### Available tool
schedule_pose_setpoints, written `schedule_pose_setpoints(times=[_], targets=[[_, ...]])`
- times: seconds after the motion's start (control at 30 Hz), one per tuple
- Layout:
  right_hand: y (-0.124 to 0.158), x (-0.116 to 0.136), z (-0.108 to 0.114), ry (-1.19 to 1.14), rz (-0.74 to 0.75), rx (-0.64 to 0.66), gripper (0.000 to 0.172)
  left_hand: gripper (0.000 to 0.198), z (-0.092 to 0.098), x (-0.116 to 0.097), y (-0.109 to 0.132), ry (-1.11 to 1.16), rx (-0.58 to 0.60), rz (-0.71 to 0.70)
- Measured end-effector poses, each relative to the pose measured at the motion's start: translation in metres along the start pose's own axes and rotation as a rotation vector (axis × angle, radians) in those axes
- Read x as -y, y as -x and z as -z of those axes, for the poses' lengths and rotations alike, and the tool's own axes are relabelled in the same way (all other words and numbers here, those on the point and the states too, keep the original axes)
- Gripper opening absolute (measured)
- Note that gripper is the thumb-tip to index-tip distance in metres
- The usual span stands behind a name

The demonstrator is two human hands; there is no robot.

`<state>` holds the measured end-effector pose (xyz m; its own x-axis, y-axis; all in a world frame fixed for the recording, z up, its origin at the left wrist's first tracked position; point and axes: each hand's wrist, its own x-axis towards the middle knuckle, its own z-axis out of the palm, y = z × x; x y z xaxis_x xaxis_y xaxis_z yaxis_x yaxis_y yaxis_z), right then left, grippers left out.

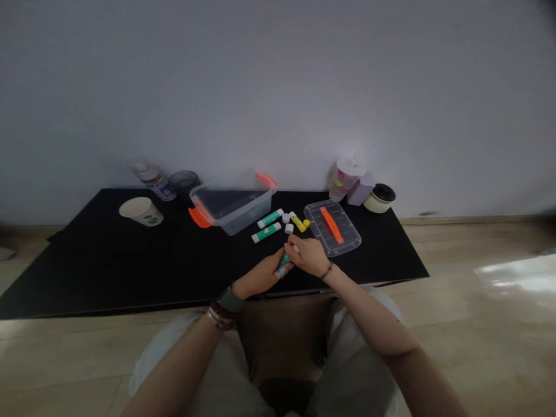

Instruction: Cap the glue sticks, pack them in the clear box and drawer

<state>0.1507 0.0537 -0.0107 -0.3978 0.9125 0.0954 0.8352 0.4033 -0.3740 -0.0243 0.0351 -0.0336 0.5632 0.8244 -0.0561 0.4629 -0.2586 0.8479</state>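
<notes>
A green glue stick (pixel 284 260) is held between my two hands over the front part of the black table. My left hand (pixel 262 274) is closed around its body. At its upper white end, the fingers of my right hand (pixel 311 256) are closed, partly hiding that end. Just beyond lie two more green glue sticks (pixel 266 233) with white ends. Beside them are two loose white caps (pixel 289 229), a small yellow glue stick (pixel 297 222) and a yellow cap (pixel 306 223).
A clear plastic box (pixel 247 219) with orange latches stands open behind the glue sticks. Its lid (pixel 347 233), with an orange handle, lies at right. A paper cup (pixel 141 211), a spray can (pixel 155 180), a dark glass (pixel 184 180), a patterned cup (pixel 345 178) and a lidded pot (pixel 377 203) stand around.
</notes>
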Motion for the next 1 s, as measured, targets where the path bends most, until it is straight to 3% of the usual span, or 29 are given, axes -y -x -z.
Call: schedule_pose_setpoints(times=[0.1,0.17,0.33,0.4,0.47,0.63,0.73,0.9,1.0], targets=[[-0.003,0.004,-0.007,0.082,-0.174,0.012,0.031,0.038,-0.004,0.003,-0.004,-0.224,-0.087,0.081],[-0.003,0.004,-0.008,0.064,-0.195,0.018,0.033,0.039,-0.004,0.005,-0.005,-0.232,-0.092,0.108],[0.002,-0.003,0.001,-0.14,0.127,-0.037,0.032,0.044,0.007,0.005,0.001,0.246,0.184,0.044],[0.004,-0.004,0.003,-0.159,0.192,-0.048,0.03,0.046,0.009,0.002,0.004,0.318,0.215,0.015],[0.004,-0.002,0.002,-0.101,0.147,-0.038,0.028,0.042,0.007,0.001,0.005,0.232,0.145,-0.004],[-0.003,0.009,-0.008,0.066,-0.149,-0.034,0.029,0.032,-0.005,0.001,0.0,-0.238,-0.1,0.062],[-0.005,0.009,-0.008,0.023,-0.2,-0.043,0.028,0.03,-0.005,0.0,-0.003,-0.304,-0.15,0.109],[0.0,0.001,0.001,-0.163,0.097,-0.094,0.031,0.038,0.004,0.001,-0.001,0.09,0.025,-0.001],[0.0,0.0,0.004,-0.116,0.176,-0.111,0.029,0.033,0.002,0.001,0.001,0.048,-0.004,-0.022]])
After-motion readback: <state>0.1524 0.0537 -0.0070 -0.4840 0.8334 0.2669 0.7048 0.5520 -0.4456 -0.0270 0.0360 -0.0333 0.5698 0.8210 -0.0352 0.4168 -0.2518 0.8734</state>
